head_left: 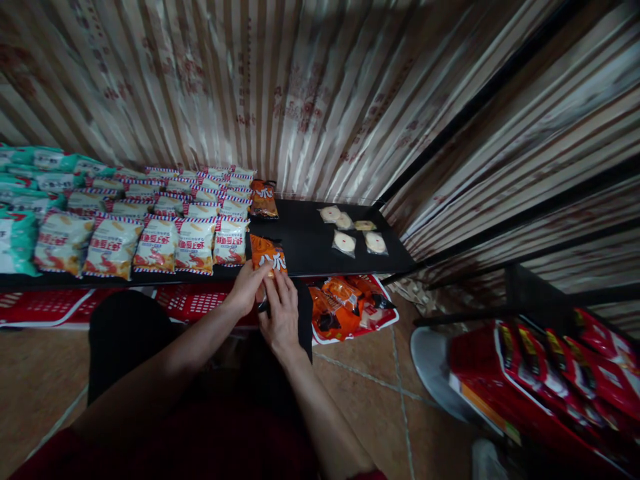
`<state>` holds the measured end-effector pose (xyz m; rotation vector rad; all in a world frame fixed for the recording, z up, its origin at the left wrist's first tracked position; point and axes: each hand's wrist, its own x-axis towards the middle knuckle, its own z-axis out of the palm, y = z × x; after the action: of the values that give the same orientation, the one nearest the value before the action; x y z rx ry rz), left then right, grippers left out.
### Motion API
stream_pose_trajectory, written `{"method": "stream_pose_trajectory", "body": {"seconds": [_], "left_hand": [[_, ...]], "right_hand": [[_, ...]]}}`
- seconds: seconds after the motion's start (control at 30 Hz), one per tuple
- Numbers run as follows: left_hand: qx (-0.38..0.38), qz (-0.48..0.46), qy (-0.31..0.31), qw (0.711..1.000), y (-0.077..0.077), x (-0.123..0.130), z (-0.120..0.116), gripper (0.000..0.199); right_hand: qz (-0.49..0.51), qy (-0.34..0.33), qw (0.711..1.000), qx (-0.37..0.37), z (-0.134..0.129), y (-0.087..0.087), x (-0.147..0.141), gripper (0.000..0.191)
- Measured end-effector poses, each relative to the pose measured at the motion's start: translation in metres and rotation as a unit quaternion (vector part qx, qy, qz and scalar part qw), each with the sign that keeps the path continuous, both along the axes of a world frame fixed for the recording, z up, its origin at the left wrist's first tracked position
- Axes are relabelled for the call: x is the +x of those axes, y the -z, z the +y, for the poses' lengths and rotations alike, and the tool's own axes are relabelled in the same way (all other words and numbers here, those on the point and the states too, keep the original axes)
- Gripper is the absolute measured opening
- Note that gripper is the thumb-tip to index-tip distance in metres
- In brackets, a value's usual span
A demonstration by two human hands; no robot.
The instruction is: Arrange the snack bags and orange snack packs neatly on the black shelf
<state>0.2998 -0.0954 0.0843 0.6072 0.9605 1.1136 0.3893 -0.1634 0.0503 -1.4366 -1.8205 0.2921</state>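
An orange snack bag (269,252) lies at the front edge of the black shelf (305,233), just right of the white shrimp-print bags (195,245). My left hand (247,287) has its fingers closed on the lower left part of this bag. From the right, my right hand (281,310) grips its lower edge, the fingers touching those of my left. Farther back on the shelf stands a second orange bag (264,199), apart from both hands.
Several round packaged pieces (345,242) lie on the shelf's right part. Green bags (17,240) fill the far left. Below sits a red basket (385,323) with orange bags; another red container (475,360) stands at right. Black bars (470,110) and a striped curtain (200,87) border the shelf.
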Motion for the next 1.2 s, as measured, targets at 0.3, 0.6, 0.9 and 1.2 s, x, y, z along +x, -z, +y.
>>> {"method": "stream_pose_trajectory", "body": {"seconds": [0.3, 0.6, 0.9, 1.2], "left_hand": [[-0.03, 0.007, -0.008, 1.0, 0.009, -0.008, -0.001, 0.038], [-0.096, 0.029, 0.025, 0.995, -0.016, -0.018, -0.001, 0.039], [-0.1, 0.029, 0.035, 0.994, -0.011, -0.013, 0.001, 0.039], [-0.042, 0.035, 0.057, 0.997, -0.009, -0.004, 0.004, 0.037]], "right_hand": [[0.027, -0.047, 0.998, -0.02, -0.011, 0.006, -0.007, 0.077], [0.362, 0.066, 0.929, -0.033, 0.003, -0.017, 0.016, 0.036], [0.542, 0.024, 0.803, -0.246, 0.017, -0.007, 0.023, 0.033], [0.558, 0.035, 0.796, -0.23, 0.02, -0.005, 0.029, 0.041]]}}
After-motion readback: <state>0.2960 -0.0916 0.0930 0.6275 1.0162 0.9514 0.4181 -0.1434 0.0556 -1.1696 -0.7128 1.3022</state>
